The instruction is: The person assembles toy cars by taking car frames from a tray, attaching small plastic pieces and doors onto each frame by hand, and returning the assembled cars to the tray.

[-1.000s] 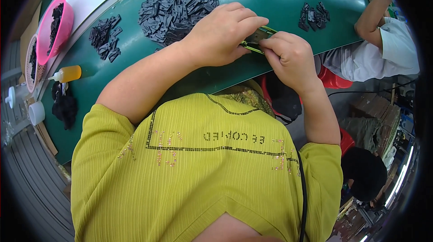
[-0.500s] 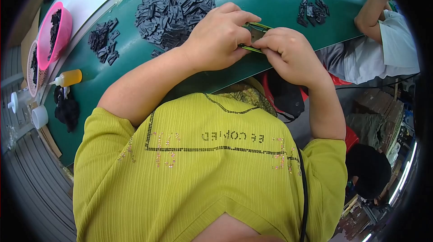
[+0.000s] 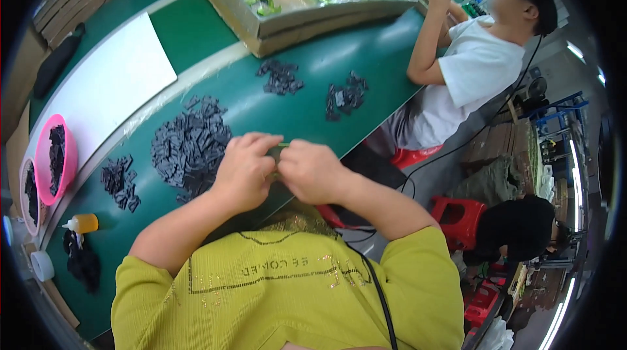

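Note:
My left hand [image 3: 245,170] and my right hand [image 3: 313,174] meet over the near edge of the green table, fingers closed on one small green-edged piece [image 3: 283,145]. Only a sliver of it shows between my fingertips, so its kind is unclear. Just left of my hands lies a large heap of flat black parts [image 3: 189,144]. A smaller black pile [image 3: 119,183] sits farther left. Two more small piles, one [image 3: 281,78] beyond my hands and another [image 3: 346,96] to its right, rest on the tabletop.
A shallow carton [image 3: 261,42] with green pieces in compartments stands at the back. A co-worker in a white shirt [image 3: 483,56] sits at the right. On the left are a pink basket [image 3: 68,160], an amber bottle [image 3: 85,223], a dark cloth [image 3: 83,268] and a white board [image 3: 117,69].
My view has tipped up and swung right, bringing the carton and more of the co-worker into sight. Both hands still grip the green-edged piece, which is now more covered by my fingers.

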Action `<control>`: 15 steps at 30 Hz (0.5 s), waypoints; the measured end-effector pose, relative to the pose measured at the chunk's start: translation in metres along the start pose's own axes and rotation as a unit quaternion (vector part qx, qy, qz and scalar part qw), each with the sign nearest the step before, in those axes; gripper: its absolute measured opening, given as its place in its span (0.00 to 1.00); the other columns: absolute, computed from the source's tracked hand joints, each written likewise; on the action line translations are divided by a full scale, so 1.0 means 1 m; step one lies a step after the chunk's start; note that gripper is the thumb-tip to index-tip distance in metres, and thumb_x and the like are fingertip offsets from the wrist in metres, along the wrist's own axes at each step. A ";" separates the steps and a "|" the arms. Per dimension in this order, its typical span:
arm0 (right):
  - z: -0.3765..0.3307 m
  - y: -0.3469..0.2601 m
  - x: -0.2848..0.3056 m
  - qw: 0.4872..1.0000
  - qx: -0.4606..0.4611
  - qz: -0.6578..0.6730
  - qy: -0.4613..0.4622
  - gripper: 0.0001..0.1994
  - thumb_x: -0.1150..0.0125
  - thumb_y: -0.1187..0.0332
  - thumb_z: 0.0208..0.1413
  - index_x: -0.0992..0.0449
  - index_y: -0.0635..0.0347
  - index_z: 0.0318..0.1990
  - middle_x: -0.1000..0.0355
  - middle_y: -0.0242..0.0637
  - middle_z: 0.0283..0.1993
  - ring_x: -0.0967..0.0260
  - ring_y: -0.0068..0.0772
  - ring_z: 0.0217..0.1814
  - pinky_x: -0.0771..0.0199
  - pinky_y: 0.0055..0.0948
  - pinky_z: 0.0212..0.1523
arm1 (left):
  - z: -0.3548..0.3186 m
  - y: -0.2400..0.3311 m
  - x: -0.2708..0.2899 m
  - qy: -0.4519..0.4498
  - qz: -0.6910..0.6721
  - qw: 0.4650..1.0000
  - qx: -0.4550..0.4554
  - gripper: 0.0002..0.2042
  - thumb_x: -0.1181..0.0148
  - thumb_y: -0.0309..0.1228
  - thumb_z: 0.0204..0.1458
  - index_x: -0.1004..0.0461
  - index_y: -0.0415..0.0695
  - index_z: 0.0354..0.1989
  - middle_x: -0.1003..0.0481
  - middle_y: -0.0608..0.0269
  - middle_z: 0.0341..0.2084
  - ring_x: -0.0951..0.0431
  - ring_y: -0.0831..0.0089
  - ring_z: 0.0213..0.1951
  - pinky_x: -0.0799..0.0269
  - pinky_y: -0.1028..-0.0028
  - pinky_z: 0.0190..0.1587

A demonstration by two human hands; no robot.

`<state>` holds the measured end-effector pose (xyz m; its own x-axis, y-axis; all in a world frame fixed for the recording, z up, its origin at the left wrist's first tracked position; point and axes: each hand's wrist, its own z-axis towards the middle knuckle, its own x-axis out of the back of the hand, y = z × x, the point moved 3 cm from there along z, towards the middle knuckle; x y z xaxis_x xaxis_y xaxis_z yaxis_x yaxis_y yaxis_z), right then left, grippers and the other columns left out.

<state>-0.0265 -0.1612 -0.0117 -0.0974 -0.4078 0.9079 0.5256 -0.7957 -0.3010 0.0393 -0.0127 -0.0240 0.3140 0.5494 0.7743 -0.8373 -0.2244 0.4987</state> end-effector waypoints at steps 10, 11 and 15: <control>0.014 -0.005 0.017 0.999 0.005 -0.025 -0.030 0.08 0.35 0.69 0.46 0.25 0.58 0.34 0.29 0.37 0.35 0.31 0.46 0.38 0.27 0.42 0.37 | 0.002 -0.011 0.008 -0.014 0.017 0.999 -0.023 0.07 0.35 0.29 0.39 0.19 0.42 0.27 0.25 0.55 0.53 0.27 0.55 0.55 0.33 0.54 0.54; 0.008 -0.002 0.013 0.999 -0.005 -0.028 -0.030 0.08 0.36 0.70 0.46 0.25 0.58 0.34 0.29 0.38 0.35 0.31 0.46 0.39 0.27 0.42 0.38 | 0.004 -0.011 0.004 -0.020 0.018 1.000 -0.009 0.07 0.35 0.29 0.39 0.19 0.42 0.29 0.25 0.55 0.54 0.28 0.55 0.55 0.34 0.54 0.55; 0.003 0.000 0.006 0.999 -0.015 -0.002 -0.038 0.07 0.37 0.73 0.46 0.25 0.60 0.34 0.29 0.41 0.36 0.31 0.47 0.41 0.28 0.42 0.41 | -0.004 -0.002 -0.008 -0.003 0.058 0.998 0.027 0.05 0.33 0.29 0.40 0.21 0.44 0.26 0.28 0.54 0.58 0.30 0.55 0.59 0.37 0.50 0.60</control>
<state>-0.0242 -0.1625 -0.0057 -0.0355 -0.3704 0.9282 0.4993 -0.8112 -0.3045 0.0360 -0.0133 -0.0331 0.2196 0.5120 0.8304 -0.8432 -0.3286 0.4255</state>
